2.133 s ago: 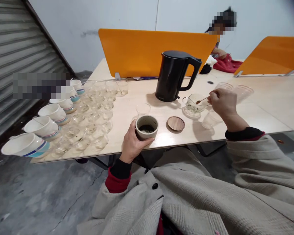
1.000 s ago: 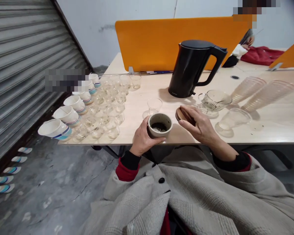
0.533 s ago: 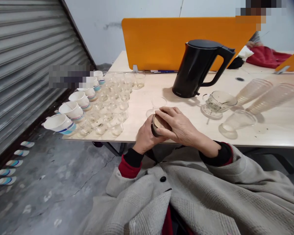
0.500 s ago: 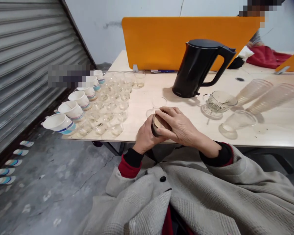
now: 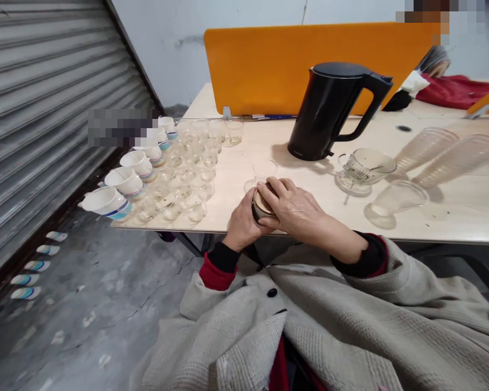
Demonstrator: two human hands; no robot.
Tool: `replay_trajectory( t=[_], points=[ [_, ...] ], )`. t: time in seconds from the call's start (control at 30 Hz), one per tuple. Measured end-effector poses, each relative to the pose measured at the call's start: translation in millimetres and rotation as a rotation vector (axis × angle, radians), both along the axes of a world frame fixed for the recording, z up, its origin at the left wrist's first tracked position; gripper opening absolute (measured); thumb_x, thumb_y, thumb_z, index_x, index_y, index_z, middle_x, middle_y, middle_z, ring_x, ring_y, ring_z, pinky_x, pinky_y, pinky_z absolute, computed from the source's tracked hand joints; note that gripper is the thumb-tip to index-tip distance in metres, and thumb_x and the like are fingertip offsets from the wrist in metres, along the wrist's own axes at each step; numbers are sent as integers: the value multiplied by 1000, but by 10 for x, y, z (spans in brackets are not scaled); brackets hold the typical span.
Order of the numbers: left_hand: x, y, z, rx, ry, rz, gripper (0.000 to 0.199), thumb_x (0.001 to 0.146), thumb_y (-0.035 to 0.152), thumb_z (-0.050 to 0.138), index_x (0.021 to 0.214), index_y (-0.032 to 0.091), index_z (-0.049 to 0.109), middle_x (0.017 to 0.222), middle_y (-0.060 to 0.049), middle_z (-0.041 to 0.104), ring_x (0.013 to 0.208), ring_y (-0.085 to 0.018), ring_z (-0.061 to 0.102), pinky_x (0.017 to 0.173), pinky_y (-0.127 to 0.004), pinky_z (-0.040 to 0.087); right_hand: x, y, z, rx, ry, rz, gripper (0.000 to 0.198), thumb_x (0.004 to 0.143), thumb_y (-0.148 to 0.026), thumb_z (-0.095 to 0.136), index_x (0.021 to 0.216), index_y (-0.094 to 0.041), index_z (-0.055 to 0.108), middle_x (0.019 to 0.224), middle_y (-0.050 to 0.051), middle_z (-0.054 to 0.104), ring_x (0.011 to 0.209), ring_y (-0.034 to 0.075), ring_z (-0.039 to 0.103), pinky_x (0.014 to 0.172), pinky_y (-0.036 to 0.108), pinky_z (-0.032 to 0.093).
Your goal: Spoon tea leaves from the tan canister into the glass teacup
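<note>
While wrapped round its side by the left hand [image 5: 241, 221], steadied near the front edge of the tabletop [image 5: 452, 217]: a small cup [image 5: 259, 208], kept from sliding. Pressed flat on top by the right hand [image 5: 295, 209], fingers [image 5: 271, 191] spread over the rim and closed on it: a wooden lid [image 5: 262, 202], seemingly to seat it square. Just behind, touching nothing, a small empty glass [image 5: 264, 169]. Farther back, a black kettle [image 5: 330, 111], handle turned right, within reach. Right of that, a glass pitcher [image 5: 364, 167] on a saucer, then plastic cups [image 5: 426, 147] lying on their sides. Ranked in rows at left, little glasses [image 5: 187, 163] and white bowls [image 5: 126, 180].
</note>
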State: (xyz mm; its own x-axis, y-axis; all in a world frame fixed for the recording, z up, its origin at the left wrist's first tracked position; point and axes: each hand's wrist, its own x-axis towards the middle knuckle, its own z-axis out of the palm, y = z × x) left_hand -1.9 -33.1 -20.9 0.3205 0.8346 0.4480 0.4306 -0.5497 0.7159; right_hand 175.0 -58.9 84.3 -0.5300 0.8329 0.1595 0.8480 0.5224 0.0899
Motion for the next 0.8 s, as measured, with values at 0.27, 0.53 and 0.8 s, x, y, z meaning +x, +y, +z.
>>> replay_trajectory(
  t=[0.27, 0.53, 0.8],
  points=[
    [21, 39, -50, -13, -22, 18, 109, 78, 65, 85, 162, 17, 35, 161, -22, 57, 145, -39, 61, 118, -51, 54, 15, 11, -65, -33, 118, -10, 80, 102, -62, 63, 162, -12, 46, 158, 23, 52, 133, 41, 51, 93, 52, 63],
    [78, 7, 16, -55, -28, 66, 106, 71, 44, 92, 160, 18, 40, 155, -19, 62, 140, -38, 65, 114, -48, 55, -9, 18, -226, 92, 318, -29, 58, 104, -55, 53, 152, -21, 58, 147, 17, 62, 122, 39, 52, 85, 52, 62],
    [89, 35, -33, -1, -19, 66, 104, 72, 43, 92, 158, 14, 41, 158, -22, 58, 146, -39, 59, 119, -49, 52, -119, 32, -189, 112, 284, -89, 45, 106, -45, 51, 142, -22, 65, 137, 17, 65, 116, 38, 54, 95, 53, 58]
  ],
)
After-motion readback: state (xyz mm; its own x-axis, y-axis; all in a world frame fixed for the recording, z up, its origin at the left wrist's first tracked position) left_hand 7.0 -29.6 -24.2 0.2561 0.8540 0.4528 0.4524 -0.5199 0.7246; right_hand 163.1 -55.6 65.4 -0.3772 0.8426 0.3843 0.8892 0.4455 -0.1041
